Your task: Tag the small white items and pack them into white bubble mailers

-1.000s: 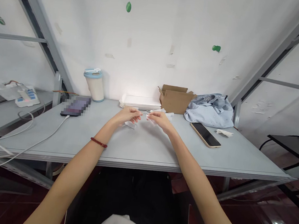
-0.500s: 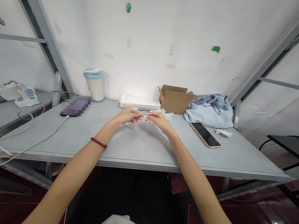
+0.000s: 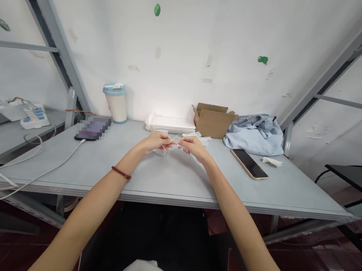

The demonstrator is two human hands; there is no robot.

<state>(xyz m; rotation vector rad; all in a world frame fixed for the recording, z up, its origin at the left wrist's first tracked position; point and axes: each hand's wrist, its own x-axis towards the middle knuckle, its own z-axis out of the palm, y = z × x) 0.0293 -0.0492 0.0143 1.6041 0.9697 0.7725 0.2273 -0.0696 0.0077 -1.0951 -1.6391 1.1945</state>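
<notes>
A thin white cord [image 3: 176,138] forms a small loop between my two hands, just above the table. My left hand [image 3: 157,142] pinches it from the left, with a red bead bracelet on that wrist. From the right, my right hand [image 3: 192,147] pinches the same cord, its fingertips close to the left ones. Beneath and behind the left fingers lies a small white piece [image 3: 160,151], partly hidden. More white tag-like pieces [image 3: 203,140] lie behind the right hand. The exact ends of the cord are covered by my fingers.
Along the wall stand a cream cup with a blue lid [image 3: 116,103], a stack of white cards [image 3: 172,124], an open cardboard box [image 3: 214,122] and a light blue cloth [image 3: 254,134]. One phone [image 3: 249,163] lies right, another, charging [image 3: 93,128], left. A crumpled tissue [image 3: 272,162] lies far right.
Both hands stay nearly in place, still pinching the cord, with slight finger movement. The whole view has shifted a little; the things on the table have not moved.
</notes>
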